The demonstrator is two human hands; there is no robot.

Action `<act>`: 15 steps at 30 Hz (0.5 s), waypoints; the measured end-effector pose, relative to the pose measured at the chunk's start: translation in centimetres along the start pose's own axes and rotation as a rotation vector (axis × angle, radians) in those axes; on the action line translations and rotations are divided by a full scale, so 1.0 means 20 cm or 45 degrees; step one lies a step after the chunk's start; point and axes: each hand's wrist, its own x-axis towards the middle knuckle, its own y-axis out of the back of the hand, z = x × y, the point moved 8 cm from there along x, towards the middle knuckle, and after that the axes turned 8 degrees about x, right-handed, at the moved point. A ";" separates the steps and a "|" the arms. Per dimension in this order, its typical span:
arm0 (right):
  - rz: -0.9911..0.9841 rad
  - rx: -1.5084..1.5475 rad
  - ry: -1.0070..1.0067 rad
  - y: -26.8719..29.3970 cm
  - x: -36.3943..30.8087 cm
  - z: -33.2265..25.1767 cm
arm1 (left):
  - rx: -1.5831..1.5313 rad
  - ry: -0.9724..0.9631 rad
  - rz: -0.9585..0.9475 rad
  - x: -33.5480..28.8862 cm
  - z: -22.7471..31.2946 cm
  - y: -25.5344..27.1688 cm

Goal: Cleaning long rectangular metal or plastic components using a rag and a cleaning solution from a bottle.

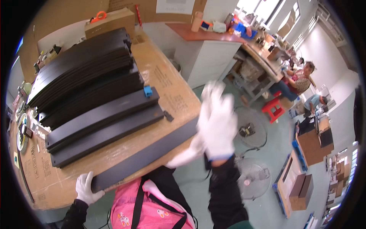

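A long flat black strip (pixel 146 152) lies along the near edge of the cardboard-covered table. My left hand (pixel 88 187), in a white glove, grips its left end, thumb on one side and fingers on the other. At the strip's far right end is my right hand (pixel 218 120), also gloved in white and smeared by motion. White cloth-like material (pixel 188 152) hangs beside it; whether the fingers hold it cannot be made out. Beyond the strip lie two long black pieces (pixel 110 131), with a small blue object (pixel 148 91) on the farther one.
A tall stack of black panels (pixel 84 72) fills the table's back left. A small black scrap (pixel 168 116) lies near the strip. Pink fabric with black straps (pixel 152 208) covers my lap. Fans (pixel 253 177) stand on the floor to the right; people (pixel 299 82) sit farther off.
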 end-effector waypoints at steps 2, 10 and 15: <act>0.151 -0.198 0.212 0.10 0.29 0.07 | 0.020 -0.031 0.028 0.05 0.02 -0.02; 0.018 0.004 0.257 0.02 -0.29 0.09 | 0.014 0.006 0.013 -0.01 0.01 -0.05; -0.621 -0.148 -0.066 -0.51 -0.75 0.43 | -0.037 0.016 0.079 0.02 0.02 -0.06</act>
